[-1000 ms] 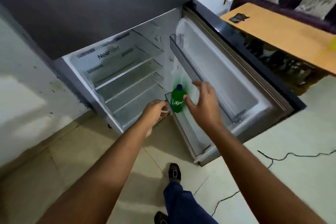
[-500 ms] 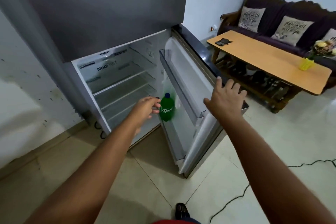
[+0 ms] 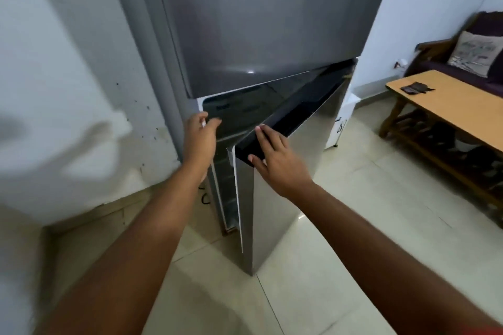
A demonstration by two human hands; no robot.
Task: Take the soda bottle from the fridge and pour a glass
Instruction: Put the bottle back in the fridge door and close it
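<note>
Head view:
Fridge (image 3: 261,22): a tall grey two-door unit against the pale wall; the upper door is closed and fills the top of the picture.
Lower door (image 3: 288,171): swung nearly closed, leaving a narrow gap along its left edge; its dark top rim runs diagonally up to the right.
Fridge interior (image 3: 227,185): only a thin strip shows through the gap, dim, with white liner edges; what sits on the shelves or in the door bins cannot be told.
Soda bottle: not visible anywhere in this picture; whether it is behind the door or elsewhere cannot be told.
Left hand (image 3: 200,141): at the left edge of the fridge body just below the upper door, fingers curled around the white frame edge; it grasps the frame and carries nothing else.
Right hand (image 3: 275,160): laid on the near top corner of the lower door, fingers spread flat over the dark rim, thumb against the corner; palm pressed on, not clenched, nothing carried.
Arms: both bare forearms reach forward from the bottom of the frame.
Table (image 3: 446,109): a low wooden table at right, well apart from the fridge, with a small dark object (image 3: 415,87) lying on its top; a lower shelf holds dark shapes too blurred to name.
Sofa (image 3: 462,62): dark, behind the table, with a printed cushion (image 3: 473,53) on it.
Floor (image 3: 353,212): pale glossy tiles.
</note>
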